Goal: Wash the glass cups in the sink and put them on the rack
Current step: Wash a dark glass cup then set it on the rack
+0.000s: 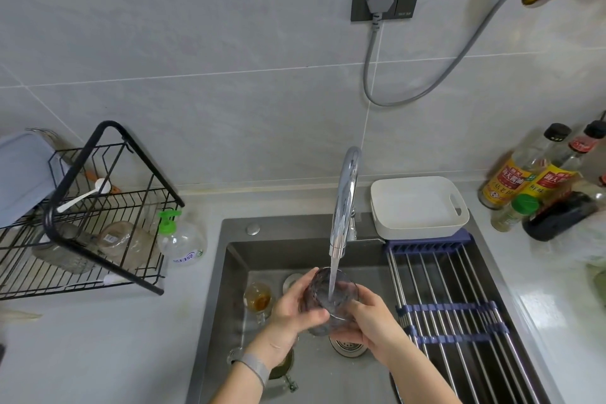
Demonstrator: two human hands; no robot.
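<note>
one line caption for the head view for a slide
Both hands hold a glass cup under the running faucet.

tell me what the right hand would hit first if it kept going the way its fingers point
The right hand points up-left at the tinted glass cup it already holds, so that is first. Beyond it is probably the left hand, though depth is unclear.

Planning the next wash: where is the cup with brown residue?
In the head view, the brown-stained cup stands in the sink, at its left side, just left of the hands and beside the small round drain fitting.
</note>
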